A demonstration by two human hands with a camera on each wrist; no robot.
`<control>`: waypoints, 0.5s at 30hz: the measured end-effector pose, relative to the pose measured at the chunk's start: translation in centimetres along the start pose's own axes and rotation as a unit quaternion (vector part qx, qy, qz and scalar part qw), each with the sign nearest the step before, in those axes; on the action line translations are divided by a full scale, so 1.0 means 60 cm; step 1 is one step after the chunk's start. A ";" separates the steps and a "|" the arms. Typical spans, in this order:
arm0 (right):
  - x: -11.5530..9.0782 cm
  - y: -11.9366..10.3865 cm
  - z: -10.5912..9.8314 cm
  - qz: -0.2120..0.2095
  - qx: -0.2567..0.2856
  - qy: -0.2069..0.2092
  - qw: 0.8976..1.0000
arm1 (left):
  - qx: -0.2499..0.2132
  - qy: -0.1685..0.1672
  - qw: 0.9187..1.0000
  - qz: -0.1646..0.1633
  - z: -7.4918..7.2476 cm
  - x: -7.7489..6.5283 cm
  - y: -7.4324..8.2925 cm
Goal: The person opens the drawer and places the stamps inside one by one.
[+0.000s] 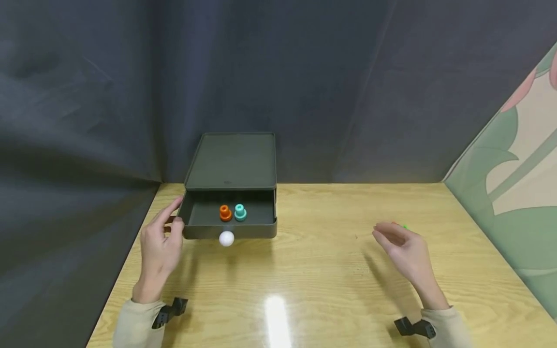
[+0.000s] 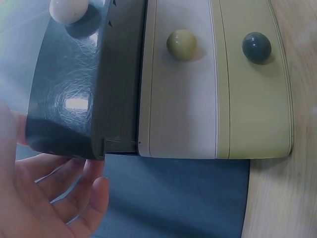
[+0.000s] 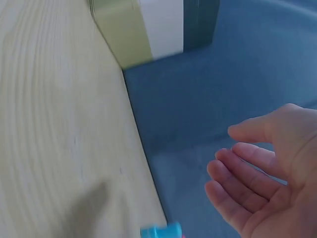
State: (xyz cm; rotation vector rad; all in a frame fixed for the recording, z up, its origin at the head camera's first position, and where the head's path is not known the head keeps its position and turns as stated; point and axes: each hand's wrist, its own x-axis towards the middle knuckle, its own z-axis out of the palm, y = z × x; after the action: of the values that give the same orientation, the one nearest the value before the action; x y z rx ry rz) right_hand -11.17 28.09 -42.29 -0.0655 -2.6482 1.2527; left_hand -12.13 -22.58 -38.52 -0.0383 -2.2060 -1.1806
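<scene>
A small drawer cabinet [image 1: 237, 159] stands at the back left. Its dark green top drawer [image 1: 256, 232], with a white round knob [image 1: 226, 238], is pulled out. Inside it stand an orange stepped piece [image 1: 225, 213] and a turquoise one [image 1: 240, 212], side by side. My left hand [image 1: 161, 244] is at the drawer's left side, fingers extended along it and thumb by the front corner. In the left wrist view its fingertips [image 2: 96, 168] meet the drawer's end. My right hand [image 1: 404, 251] hovers above the table, fingers loosely bent, holding nothing.
Below the open drawer are a white drawer [image 2: 181, 109] and a yellow-green one [image 2: 255, 109], both closed. Small orange and green bits [image 1: 405, 227] show behind my right hand. A blue piece [image 3: 161, 231] lies at the right wrist view's bottom edge. Dark cloth [image 1: 326, 96] hangs behind the table.
</scene>
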 end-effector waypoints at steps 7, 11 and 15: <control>-0.001 0.058 -0.043 0.044 -0.038 0.039 0.998 | 0.006 -0.003 1.000 -0.001 0.004 -0.002 -0.003; 0.003 0.081 -0.052 0.052 -0.064 0.055 0.995 | 0.008 -0.001 1.000 -0.001 0.003 0.000 -0.003; 0.004 0.102 -0.051 0.067 -0.078 0.046 0.994 | 0.011 -0.001 1.000 -0.004 0.001 -0.001 -0.003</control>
State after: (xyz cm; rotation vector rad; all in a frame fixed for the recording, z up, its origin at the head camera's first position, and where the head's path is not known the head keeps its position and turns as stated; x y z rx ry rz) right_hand -11.10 34.35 -45.06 -0.3229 -2.6946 1.0486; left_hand -12.14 -22.63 -38.71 -0.0212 -2.2223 -1.1596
